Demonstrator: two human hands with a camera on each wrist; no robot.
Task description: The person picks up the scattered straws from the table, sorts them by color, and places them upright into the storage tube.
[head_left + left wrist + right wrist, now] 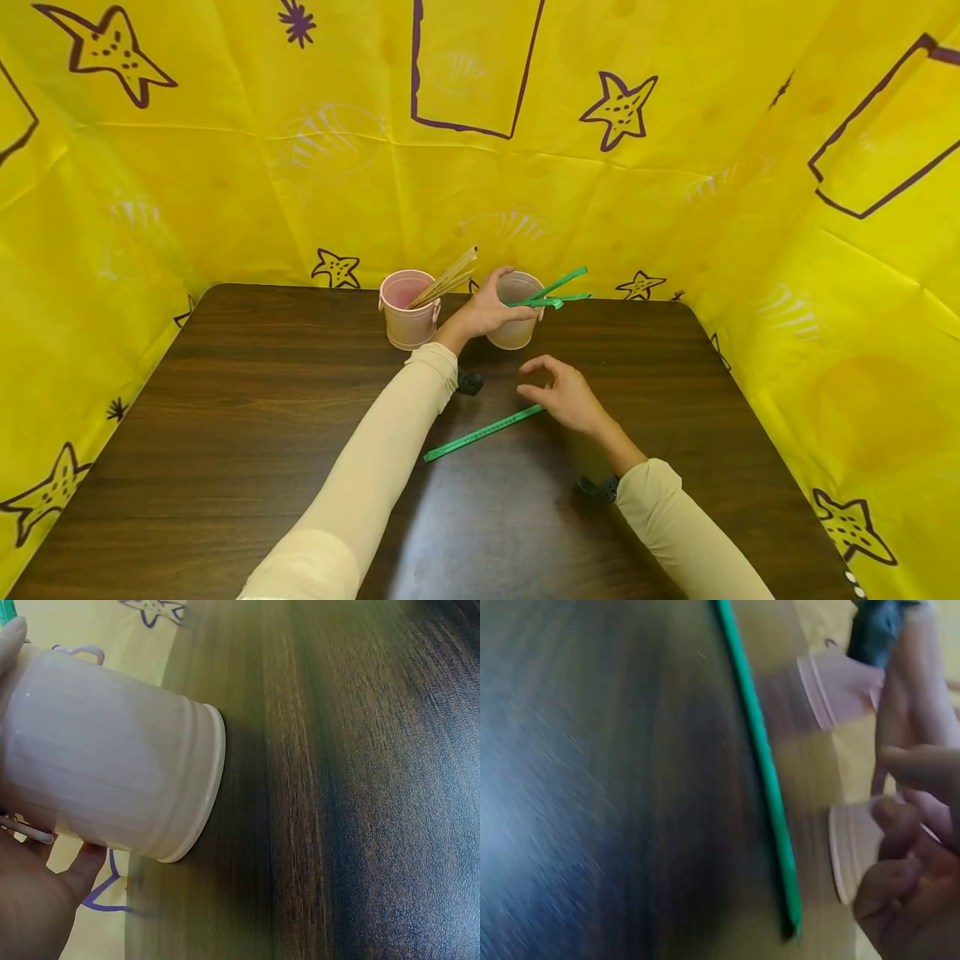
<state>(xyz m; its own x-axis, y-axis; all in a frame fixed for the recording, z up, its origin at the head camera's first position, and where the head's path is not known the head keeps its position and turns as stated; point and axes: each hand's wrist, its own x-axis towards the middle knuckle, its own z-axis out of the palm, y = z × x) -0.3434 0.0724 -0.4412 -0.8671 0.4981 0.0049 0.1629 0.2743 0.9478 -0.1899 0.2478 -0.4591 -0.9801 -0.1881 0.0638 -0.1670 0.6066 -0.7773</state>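
Note:
On the table lies a slim green stick (pixel 483 433) with small dark print along it. My right hand (pixel 566 396) hovers by its far end, thumb and fingers loosely curved, with nothing between them. My left hand (pixel 486 312) grips the sides of the pale right bucket (pixel 513 335), whose lower wall (pixel 112 750) fills much of the left wrist view. Several green sticks (pixel 562 283) lean out of that bucket to the right. Left of it stands a pink bucket (pixel 408 325) with several beige sticks (pixel 448 279) in it.
Both buckets stand near the far edge of the dark wooden table (pixel 262 467). A yellow printed cloth (pixel 225 192) hangs behind and at both sides. Dark devices are strapped on the left wrist (pixel 470 383) and right wrist (pixel 596 489).

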